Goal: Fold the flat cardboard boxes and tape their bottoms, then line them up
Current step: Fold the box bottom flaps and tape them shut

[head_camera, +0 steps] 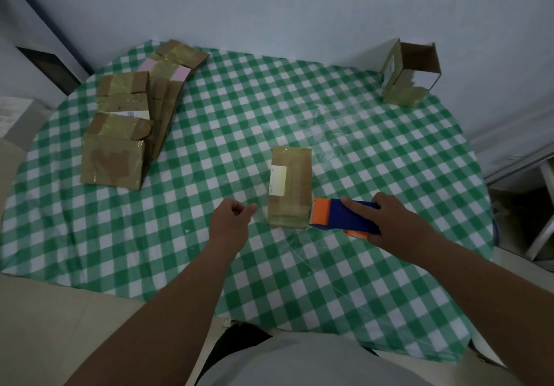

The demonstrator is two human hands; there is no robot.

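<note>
Gripping the tape dispenser [344, 217], the right hand [395, 220] butts it against the box [290, 187]. The left hand [232, 220] pinches clear tape just beside it. Flat boxes [126, 125] pile far left on the counter [239, 110]; one folded box [410, 74] stands far right.

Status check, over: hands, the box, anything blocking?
Right hand grips blue-and-orange tape dispenser against brown cardboard box. Left hand pinches clear tape end. Flat box stack far left; nothing blocking.

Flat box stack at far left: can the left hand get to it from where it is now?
Probably yes. The left hand holds no solid object, and only bare tablecloth lies between it and the flat box stack.
</note>
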